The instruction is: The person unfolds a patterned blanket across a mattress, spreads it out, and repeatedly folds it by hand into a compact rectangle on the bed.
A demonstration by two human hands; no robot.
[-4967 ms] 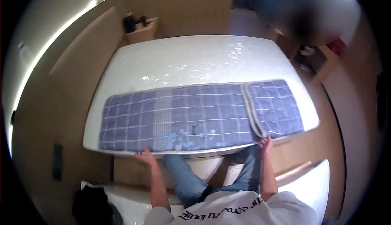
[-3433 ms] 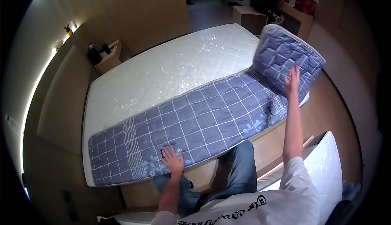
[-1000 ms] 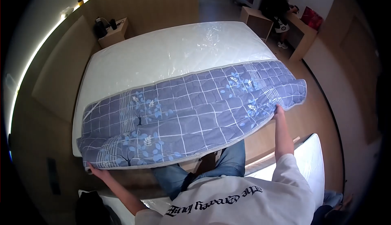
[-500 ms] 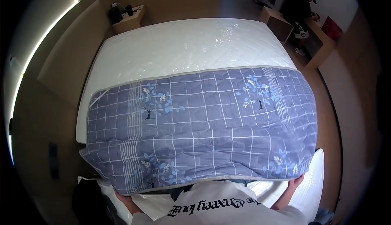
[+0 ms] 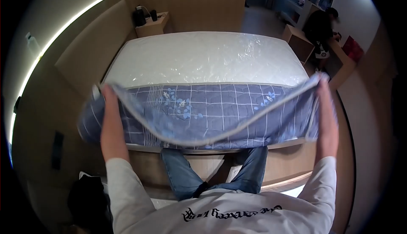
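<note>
A blue-grey quilted mattress pad point(image 5: 216, 102) with white grid lines and leafy tree prints lies across the near half of a white mattress point(image 5: 190, 56) that looks wrapped in shiny plastic. Its pale-bound near edge is raised at both ends and sags in a curve between them. My left hand point(image 5: 109, 91) grips that edge at the left, my right hand point(image 5: 323, 80) at the right; both arms are stretched forward. Motion blurs the pad's corners and partly my fingers.
A padded headboard point(image 5: 99, 39) runs along the left. Beyond it stands a nightstand point(image 5: 152, 25) with dark objects. At the far right a person in dark clothes point(image 5: 319, 28) bends over a wooden desk point(image 5: 345, 62), near a red bag point(image 5: 352, 49). A black item point(image 5: 87, 200) lies lower left.
Both my hands have risen and moved forward with the pad's near edge, folding it up off the bed's near side. My legs and the wooden bed base now show. The view has tilted slightly.
</note>
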